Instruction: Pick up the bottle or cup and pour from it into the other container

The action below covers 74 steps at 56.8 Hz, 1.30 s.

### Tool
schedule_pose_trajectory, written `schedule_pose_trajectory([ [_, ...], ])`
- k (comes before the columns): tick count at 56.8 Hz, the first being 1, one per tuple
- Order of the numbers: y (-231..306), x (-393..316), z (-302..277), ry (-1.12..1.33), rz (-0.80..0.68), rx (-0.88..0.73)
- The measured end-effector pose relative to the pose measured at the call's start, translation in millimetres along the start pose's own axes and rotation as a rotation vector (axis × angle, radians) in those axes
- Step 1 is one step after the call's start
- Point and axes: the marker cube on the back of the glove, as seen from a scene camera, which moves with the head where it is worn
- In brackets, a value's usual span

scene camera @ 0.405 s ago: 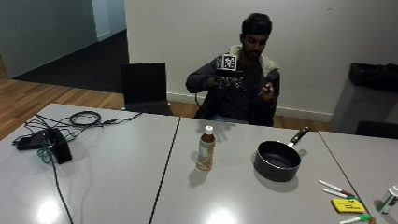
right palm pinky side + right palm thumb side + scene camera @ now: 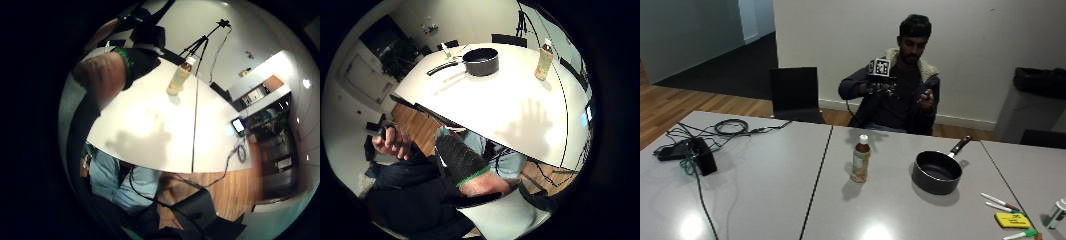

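Observation:
A clear bottle (image 2: 861, 159) of amber drink with a white cap stands upright near the middle of the grey table (image 2: 773, 200). To its right sits a black pot (image 2: 937, 172) with its long handle pointing toward the person. My gloved right hand (image 2: 881, 88) is raised at chest height behind the table's far edge, well above and behind the bottle, its fingers relaxed and holding nothing. The thumb side palm view looks down on the bottle (image 2: 544, 62) and pot (image 2: 481, 61), with a spread-finger shadow on the tabletop. The little finger side palm view shows the bottle (image 2: 179, 77) alone.
A black box (image 2: 701, 156) and coiled cables (image 2: 730, 127) lie at the table's left end. Markers (image 2: 999, 201) and a yellow pad (image 2: 1011, 220) sit at the right front. A black chair (image 2: 795, 94) stands behind the table. The bare left hand (image 2: 926, 97) is held at the chest.

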Motion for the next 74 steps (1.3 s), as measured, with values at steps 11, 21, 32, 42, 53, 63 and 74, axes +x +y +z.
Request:
schedule_pose_trajectory([
  [11,-48.6,50.1,30.4,-0.023,0.032,0.052],
  [21,-160.5,100.9,96.0,-0.192,0.042,0.1],
  [32,-210.3,124.9,171.2,-0.466,-0.056,0.006],
  [42,-275.9,116.2,221.5,-0.748,0.189,-0.055],
  [53,-322.5,90.2,255.0,-1.035,0.216,-0.024],
  [63,-339.8,82.4,269.0,-1.255,0.31,0.133],
  [74,-340.7,82.5,270.5,-1.272,0.279,0.06],
])
